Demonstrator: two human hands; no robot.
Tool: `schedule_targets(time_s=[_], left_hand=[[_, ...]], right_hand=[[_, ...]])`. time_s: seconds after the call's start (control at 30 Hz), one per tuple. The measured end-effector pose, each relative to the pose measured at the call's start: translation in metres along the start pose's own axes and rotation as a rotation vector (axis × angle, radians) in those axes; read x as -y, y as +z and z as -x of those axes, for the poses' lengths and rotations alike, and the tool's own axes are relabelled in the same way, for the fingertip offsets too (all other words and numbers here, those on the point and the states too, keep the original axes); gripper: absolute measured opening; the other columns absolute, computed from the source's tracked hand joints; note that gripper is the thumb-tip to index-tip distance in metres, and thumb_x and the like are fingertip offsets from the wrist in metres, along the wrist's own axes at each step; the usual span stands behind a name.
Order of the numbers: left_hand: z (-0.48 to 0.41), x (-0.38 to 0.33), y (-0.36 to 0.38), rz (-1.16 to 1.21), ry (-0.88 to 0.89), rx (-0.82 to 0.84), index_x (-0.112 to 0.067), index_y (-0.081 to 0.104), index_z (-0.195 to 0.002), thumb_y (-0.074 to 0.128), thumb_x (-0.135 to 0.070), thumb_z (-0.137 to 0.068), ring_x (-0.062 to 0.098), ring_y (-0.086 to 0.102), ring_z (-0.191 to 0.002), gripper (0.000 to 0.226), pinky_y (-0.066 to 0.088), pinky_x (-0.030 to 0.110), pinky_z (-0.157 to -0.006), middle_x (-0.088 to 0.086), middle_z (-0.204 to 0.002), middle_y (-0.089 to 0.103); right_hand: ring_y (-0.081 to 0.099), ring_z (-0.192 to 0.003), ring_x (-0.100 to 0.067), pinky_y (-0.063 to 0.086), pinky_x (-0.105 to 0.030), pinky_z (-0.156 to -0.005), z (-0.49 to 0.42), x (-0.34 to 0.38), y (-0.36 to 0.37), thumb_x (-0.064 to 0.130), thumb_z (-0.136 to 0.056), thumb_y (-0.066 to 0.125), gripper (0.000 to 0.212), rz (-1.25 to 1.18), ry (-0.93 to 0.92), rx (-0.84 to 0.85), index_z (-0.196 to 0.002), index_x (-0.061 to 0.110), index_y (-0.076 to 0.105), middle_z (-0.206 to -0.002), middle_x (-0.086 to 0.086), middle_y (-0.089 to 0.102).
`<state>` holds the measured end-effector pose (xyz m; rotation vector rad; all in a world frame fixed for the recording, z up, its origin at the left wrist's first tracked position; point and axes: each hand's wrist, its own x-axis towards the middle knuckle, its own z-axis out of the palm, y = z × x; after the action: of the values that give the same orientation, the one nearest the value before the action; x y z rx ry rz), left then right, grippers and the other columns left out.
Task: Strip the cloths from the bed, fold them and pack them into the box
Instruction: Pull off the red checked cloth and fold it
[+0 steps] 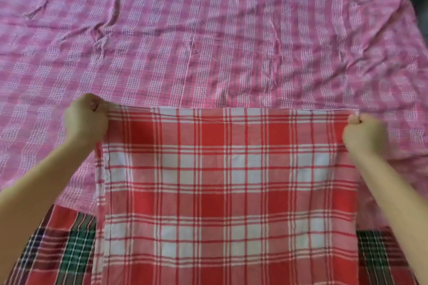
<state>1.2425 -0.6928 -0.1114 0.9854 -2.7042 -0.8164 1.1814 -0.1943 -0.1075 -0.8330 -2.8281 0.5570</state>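
The red checked cloth (231, 180) runs off below.

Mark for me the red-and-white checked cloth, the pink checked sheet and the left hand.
red-and-white checked cloth (231, 180), head view, middle of its flat panel.
pink checked sheet (208, 30), head view, bare wrinkled stretch near its centre.
left hand (86, 118), head view, back of the hand gripping the cloth's corner.

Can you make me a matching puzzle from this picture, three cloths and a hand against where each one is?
1 red-and-white cloth
2 pink cloth
3 green-and-red tartan cloth
4 left hand

a spread wide, farther away
b grips a cloth's top left corner
c held by its top corners
d shows at the bottom corners of the picture

Pairs: 1-c, 2-a, 3-d, 4-b
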Motion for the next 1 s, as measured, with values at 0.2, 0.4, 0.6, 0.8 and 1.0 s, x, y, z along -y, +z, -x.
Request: schedule_targets(time_s=[0.2,0.4,0.6,0.8,1.0], left_hand=[[0.0,0.018,0.051,0.021,-0.145,0.106,0.0,0.056,-0.115,0.048,-0.007,-0.091,0.041,0.056,-0.104,0.026,0.045,0.043,-0.085,0.025,-0.113,0.06],[0.077,0.065,0.027,-0.026,-0.266,0.153,-0.005,0.04,-0.131,0.064,-0.038,-0.087,0.038,0.059,-0.1,0.06,0.046,0.047,-0.085,0.02,-0.109,0.06],[0.231,0.133,0.0,-0.069,-0.515,0.358,-0.002,0.052,-0.109,0.075,-0.035,-0.077,0.037,0.061,-0.086,0.051,0.045,0.041,-0.073,0.019,-0.097,0.065],[0.315,0.148,-0.027,-0.011,-0.743,0.515,0.001,0.058,-0.096,0.079,-0.022,-0.075,0.034,0.056,-0.087,0.039,0.043,0.044,-0.088,0.019,-0.091,0.062],[0.331,0.172,-0.063,0.154,-0.913,0.642,0.008,0.068,-0.093,0.081,-0.028,-0.066,0.037,0.063,-0.079,0.046,0.048,0.051,-0.089,0.022,-0.08,0.069]], right_hand=[[0.055,-0.105,-0.042,0.044,-0.041,-0.088,-0.001,-0.015,0.058,0.025,-0.097,0.044,0.029,0.048,0.084,0.249,-0.106,0.002,0.06,-0.113,-0.026,0.061],[0.055,-0.112,-0.042,0.043,-0.046,-0.092,0.063,-0.068,0.029,0.023,-0.091,0.056,0.048,0.069,0.068,0.302,-0.135,0.009,0.043,-0.124,-0.021,0.058],[0.064,-0.09,-0.036,0.048,-0.039,-0.077,0.192,-0.189,-0.011,0.025,-0.08,0.069,0.032,0.101,0.312,0.495,-0.104,0.006,0.058,-0.096,-0.016,0.065],[0.062,-0.087,-0.024,0.046,-0.032,-0.074,0.272,-0.245,-0.04,0.022,-0.077,0.076,0.012,-0.12,0.543,0.716,-0.08,0.015,0.067,-0.082,-0.008,0.068],[0.062,-0.082,-0.026,0.044,-0.035,-0.077,0.276,-0.248,-0.074,0.007,-0.076,0.076,0.01,-0.283,0.698,0.665,-0.082,0.004,0.07,-0.07,-0.007,0.068]])
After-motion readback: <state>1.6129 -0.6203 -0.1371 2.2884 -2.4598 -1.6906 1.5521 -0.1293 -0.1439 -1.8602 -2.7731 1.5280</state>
